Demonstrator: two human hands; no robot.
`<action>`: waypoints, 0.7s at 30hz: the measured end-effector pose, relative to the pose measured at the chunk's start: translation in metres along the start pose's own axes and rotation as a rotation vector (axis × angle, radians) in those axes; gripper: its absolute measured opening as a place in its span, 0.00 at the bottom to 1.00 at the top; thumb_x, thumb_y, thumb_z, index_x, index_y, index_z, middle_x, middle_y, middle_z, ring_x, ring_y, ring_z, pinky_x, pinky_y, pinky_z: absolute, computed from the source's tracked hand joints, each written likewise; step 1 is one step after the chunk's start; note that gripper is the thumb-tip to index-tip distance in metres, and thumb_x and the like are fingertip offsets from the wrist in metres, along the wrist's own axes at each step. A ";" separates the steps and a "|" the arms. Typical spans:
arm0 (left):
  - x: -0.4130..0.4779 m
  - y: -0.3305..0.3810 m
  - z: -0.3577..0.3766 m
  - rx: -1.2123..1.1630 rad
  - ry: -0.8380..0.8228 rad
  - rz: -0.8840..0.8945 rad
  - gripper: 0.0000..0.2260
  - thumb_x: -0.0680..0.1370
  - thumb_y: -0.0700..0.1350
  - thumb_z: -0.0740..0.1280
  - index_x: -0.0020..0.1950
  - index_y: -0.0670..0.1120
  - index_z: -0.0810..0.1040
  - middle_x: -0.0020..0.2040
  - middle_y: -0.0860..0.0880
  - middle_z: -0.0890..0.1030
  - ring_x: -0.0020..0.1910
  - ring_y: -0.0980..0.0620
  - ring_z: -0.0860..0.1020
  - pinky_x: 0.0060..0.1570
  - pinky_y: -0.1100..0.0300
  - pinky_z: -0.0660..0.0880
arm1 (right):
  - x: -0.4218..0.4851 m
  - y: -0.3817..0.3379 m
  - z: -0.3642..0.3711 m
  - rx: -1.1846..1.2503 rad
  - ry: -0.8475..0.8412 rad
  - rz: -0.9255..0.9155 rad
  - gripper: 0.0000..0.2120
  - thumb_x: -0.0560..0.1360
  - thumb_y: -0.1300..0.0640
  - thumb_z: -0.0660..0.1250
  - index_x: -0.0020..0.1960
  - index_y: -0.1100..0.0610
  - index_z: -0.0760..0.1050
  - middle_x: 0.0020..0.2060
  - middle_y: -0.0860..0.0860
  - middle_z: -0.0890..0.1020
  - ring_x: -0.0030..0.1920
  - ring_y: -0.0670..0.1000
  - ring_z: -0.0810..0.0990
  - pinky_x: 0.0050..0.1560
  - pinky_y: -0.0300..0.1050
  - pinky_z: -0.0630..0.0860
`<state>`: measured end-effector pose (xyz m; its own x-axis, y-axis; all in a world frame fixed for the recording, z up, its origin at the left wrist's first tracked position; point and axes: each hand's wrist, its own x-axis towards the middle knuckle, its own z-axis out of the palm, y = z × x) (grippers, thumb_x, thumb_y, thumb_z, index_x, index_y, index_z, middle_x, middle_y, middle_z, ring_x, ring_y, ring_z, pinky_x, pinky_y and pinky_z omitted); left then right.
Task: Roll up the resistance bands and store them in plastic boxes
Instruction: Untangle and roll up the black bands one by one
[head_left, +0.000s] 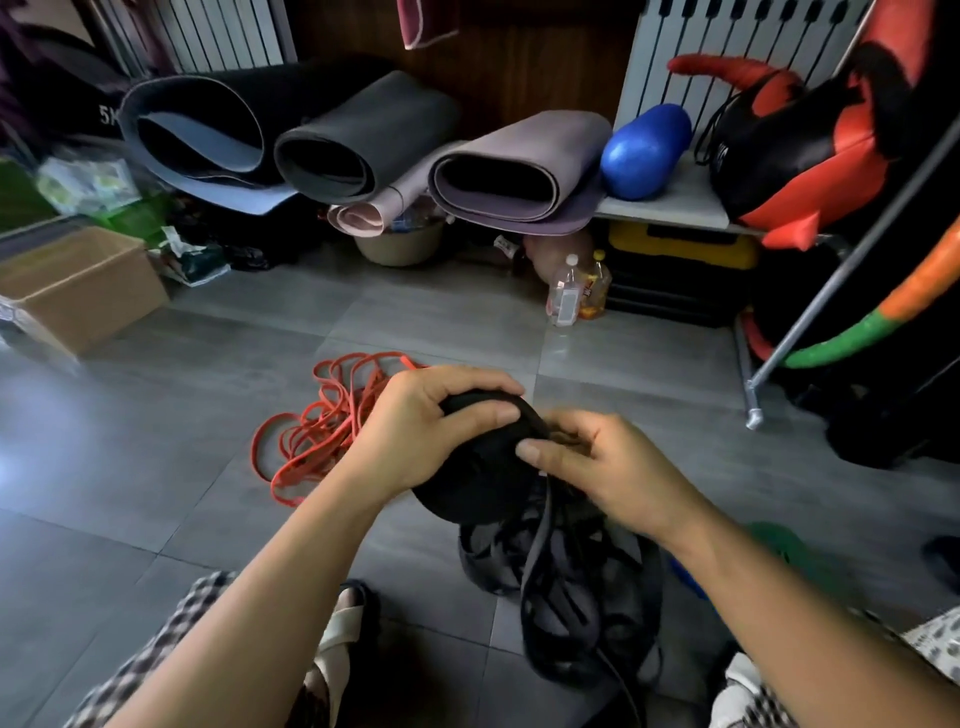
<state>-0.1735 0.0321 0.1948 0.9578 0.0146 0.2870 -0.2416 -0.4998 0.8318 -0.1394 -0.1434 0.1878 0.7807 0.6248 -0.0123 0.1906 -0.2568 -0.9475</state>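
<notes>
A black band roll sits in mid-air between both hands. The left hand wraps its fingers around the roll; the right hand pinches the band's edge with thumb and fingers. Loose black bands hang below onto the floor. One tangle of red bands lies just left. Farther off: three rolled mats, two bottles, one cardboard box.

Grey tiled floor; white radiators, dark wood wall

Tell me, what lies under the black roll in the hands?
Under the black roll lies a loose pile of black bands on the grey floor. The pile hides the floor beneath it.
</notes>
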 end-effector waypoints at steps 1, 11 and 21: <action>0.001 0.003 0.003 -0.034 0.011 -0.014 0.10 0.72 0.39 0.71 0.46 0.54 0.80 0.44 0.62 0.80 0.45 0.70 0.77 0.47 0.77 0.68 | -0.002 0.002 0.000 0.015 0.044 -0.004 0.11 0.71 0.52 0.66 0.52 0.54 0.78 0.43 0.48 0.83 0.44 0.41 0.82 0.45 0.33 0.76; 0.014 0.011 0.039 -0.418 0.289 -0.287 0.06 0.73 0.40 0.70 0.43 0.51 0.82 0.38 0.59 0.83 0.41 0.62 0.80 0.44 0.67 0.77 | -0.004 0.023 -0.006 0.700 0.179 0.159 0.13 0.68 0.53 0.66 0.44 0.60 0.83 0.45 0.60 0.84 0.45 0.56 0.83 0.47 0.47 0.80; 0.034 0.006 0.066 -0.778 0.654 -0.510 0.06 0.75 0.42 0.67 0.49 0.42 0.81 0.42 0.48 0.83 0.42 0.53 0.81 0.45 0.59 0.80 | 0.007 0.038 0.024 0.868 0.517 0.131 0.20 0.72 0.50 0.63 0.54 0.64 0.78 0.50 0.59 0.83 0.53 0.57 0.81 0.54 0.50 0.78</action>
<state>-0.1319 -0.0274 0.1785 0.7623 0.6254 -0.1666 -0.0966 0.3643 0.9262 -0.1405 -0.1310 0.1439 0.9651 0.1818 -0.1882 -0.2520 0.4517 -0.8558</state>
